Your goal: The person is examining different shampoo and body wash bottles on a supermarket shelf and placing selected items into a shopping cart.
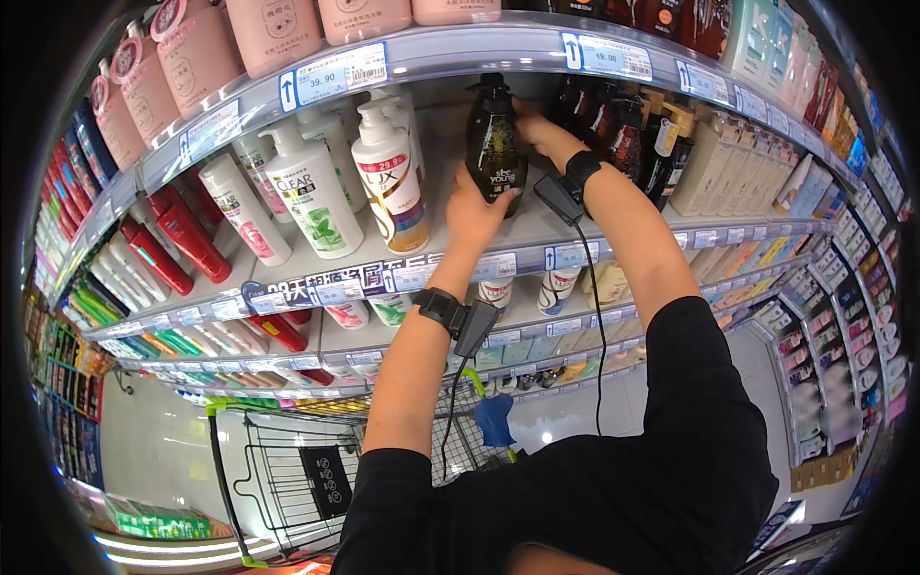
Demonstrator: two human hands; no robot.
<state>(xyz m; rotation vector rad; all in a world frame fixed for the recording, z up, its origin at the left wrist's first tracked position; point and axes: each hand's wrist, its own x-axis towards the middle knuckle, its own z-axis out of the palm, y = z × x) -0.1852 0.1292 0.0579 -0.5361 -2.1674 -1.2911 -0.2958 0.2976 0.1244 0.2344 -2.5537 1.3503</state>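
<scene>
A dark See Young pump bottle point(496, 154) stands upright on the shelf, near its front edge. My left hand point(474, 208) grips its lower part, with the thumb across the front. At the bottle's upper right side is my right hand point(535, 128), its fingers hidden behind the bottle, so I cannot tell whether it holds anything. Part of another dark bottle point(475, 115) shows just behind. Left of my hands stands a white Lux pump bottle point(392, 183), beside a white Clear pump bottle point(309, 190). Dark red pump bottles point(624, 136) stand to the right of my right hand.
Overhead runs an upper shelf edge point(460, 49) with price tags, bearing pink bottles point(277, 29). A wire shopping cart point(287, 460) stands below on the left. Cables point(598, 323) hang from both wrist straps. Cream bottles point(701, 162) line the shelf at right.
</scene>
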